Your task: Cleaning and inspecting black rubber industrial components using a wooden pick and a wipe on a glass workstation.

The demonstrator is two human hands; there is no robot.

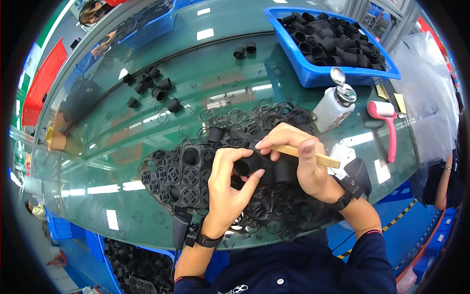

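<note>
Evidently, in the head view, the person's left hand [229, 188] is pinching a black cup [246, 165] between bent fingers and thumb, holding it over the heap of black rubber rings [291, 115] that is spreading across the counter [93, 166]. The right hand [313, 171] is grasping a yellow stick [313, 156]; its fingertips are hovering near the cup's rim, and whether they are touching it, I cannot tell. The stick's working end is hiding among the fingers, so its shape is not showing.

Left of the hands, a moulded black sheet [174, 175] is lying flat. Farther out, loose cups [159, 93] are lying about, and a blue basket [313, 81] is carrying many more. A white bottle [333, 110] with a metal top is standing beyond the right hand, with a pink-handled roller [391, 139] lying near it.

As for trouble, a loosening pinch could be letting the round cup turn, sending the stick skidding toward the left fingers, which are sitting very close to it. Too much pressure could be scoring or denting the wall. Rings are crowding beneath both hands, so one could be snagging on the stick, while the boxy left wrist device [181, 229] could be dragging at the sheet.
</note>
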